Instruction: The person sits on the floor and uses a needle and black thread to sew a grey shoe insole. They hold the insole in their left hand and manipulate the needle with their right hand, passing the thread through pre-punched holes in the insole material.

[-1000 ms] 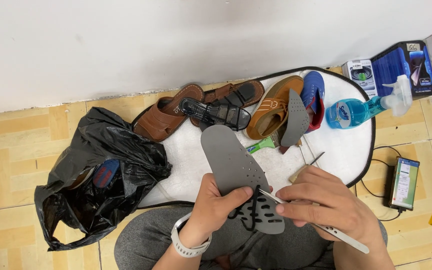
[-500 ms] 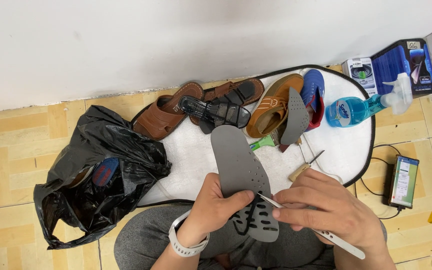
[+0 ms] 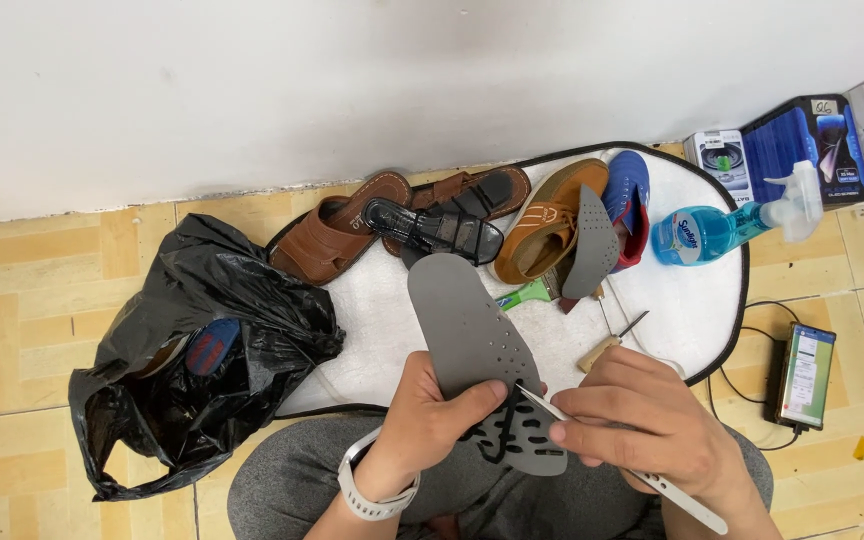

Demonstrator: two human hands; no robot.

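My left hand grips a grey perforated insole at its middle, the toe end pointing up toward the wall. My right hand holds a thin white-handled tool whose tip touches the insole beside my left thumb. A dark cut-out pattern shows on the insole's lower part. Both hands rest over my lap in grey trousers. A white band sits on my left wrist.
A white mat carries brown sandals, a black sandal, a tan shoe, a blue shoe, a second grey insole, an awl and a blue spray bottle. A black bag lies left; boxes and a phone right.
The insole has shifted slightly right and upright in my left hand. My right hand and the tool have stayed against it, moving only a little.
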